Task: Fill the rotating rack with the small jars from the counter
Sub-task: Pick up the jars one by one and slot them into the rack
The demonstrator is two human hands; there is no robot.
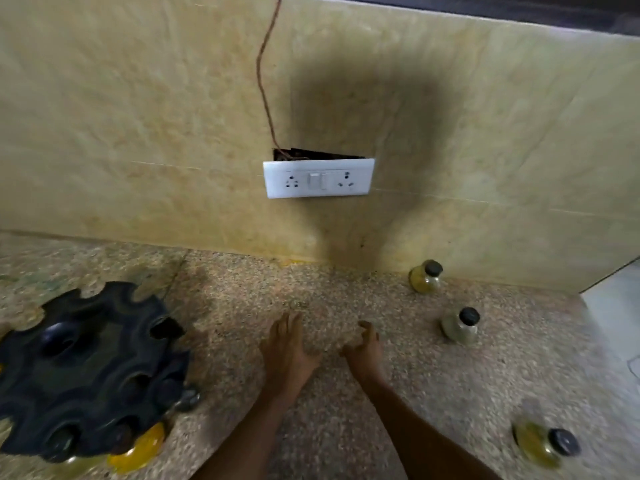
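Both hands, left (287,351) and right (365,348), hover empty over the tabletop (329,427), grip loose; three jars (460,325) sit right, rack (90,372) left.

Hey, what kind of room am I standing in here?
Most likely a home kitchen: a speckled stone counter, a yellowish tiled backsplash with a white socket-and-switch plate, and small black-capped spice jars beside a black rotating rack.

Both hands, left (287,351) and right (365,351), empty over tabletop (329,427); rack (86,372) left; three jars (460,327) right.
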